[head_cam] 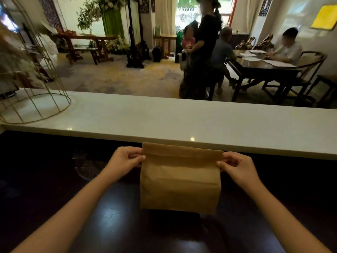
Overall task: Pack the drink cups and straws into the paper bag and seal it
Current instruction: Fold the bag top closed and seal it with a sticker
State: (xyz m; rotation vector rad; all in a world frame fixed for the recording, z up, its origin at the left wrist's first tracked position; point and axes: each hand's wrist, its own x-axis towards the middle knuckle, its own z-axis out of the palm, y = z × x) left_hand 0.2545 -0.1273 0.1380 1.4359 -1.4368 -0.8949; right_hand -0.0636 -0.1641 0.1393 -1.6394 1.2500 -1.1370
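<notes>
The left hand [125, 159] is pinched on the left edge of the folded top band of the upright brown paper bag [180, 181], which stands on the dark glossy wooden counter [109, 216] near the pale stone ledge [182, 121]. The right hand [235, 167] is pinched on the right edge. Sealing appears under way; another even downward fold, then fastening, is probably required. The contents are hidden.

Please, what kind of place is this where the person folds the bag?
Probably the service counter of a tea house or drink shop. Both hands, left hand and right hand, fold a brown paper bag behind a white counter ledge, and beyond it people sit at a dark wooden table near flower arrangements.
</notes>
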